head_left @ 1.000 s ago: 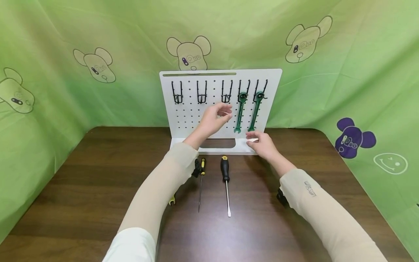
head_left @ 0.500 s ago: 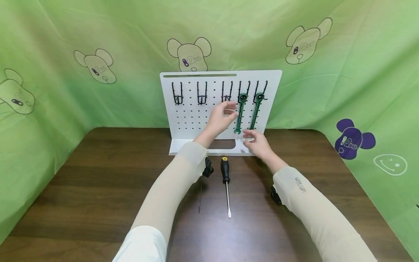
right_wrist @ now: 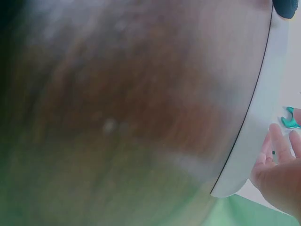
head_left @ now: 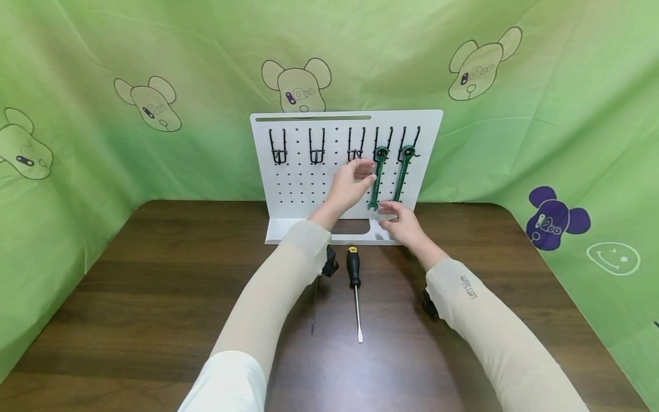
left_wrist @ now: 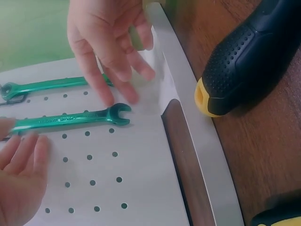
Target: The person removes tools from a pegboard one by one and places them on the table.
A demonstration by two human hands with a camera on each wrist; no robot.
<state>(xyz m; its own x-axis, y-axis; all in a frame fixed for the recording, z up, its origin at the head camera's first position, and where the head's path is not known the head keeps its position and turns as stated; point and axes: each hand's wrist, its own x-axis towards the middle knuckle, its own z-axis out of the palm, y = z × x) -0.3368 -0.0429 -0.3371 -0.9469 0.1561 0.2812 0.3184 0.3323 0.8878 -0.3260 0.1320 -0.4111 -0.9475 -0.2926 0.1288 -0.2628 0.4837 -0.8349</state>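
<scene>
Two green wrenches hang by their ring ends from hooks on a white pegboard [head_left: 432, 123]. My left hand [head_left: 349, 184] is at the left one [head_left: 377, 180]; in the left wrist view its fingers [left_wrist: 40, 153] are loosely extended beside that wrench's shaft [left_wrist: 66, 121], the thumb tip overlapping it. My right hand [head_left: 404, 224] is lower, its fingers spread close to the open-jaw end of the same wrench. The right wrench [head_left: 403, 174] is partly hidden by the right hand at its lower end. In the right wrist view, the right hand [right_wrist: 282, 181] appears at the edge.
A black-and-yellow flat screwdriver [head_left: 353, 269] lies on the wooden table [head_left: 170, 286] before the board. Left of it a thin screwdriver shaft [head_left: 314, 312] shows, its handle behind my left arm. Three black hooks, one of them the leftmost hook [head_left: 279, 154], hold no wrench. Green cloth [head_left: 206, 57] surrounds the table.
My left hand has moved right, up to the left wrench. The right hand has shifted slightly left and up. My left arm now covers the thin screwdriver's handle and a yellow-green wrench end.
</scene>
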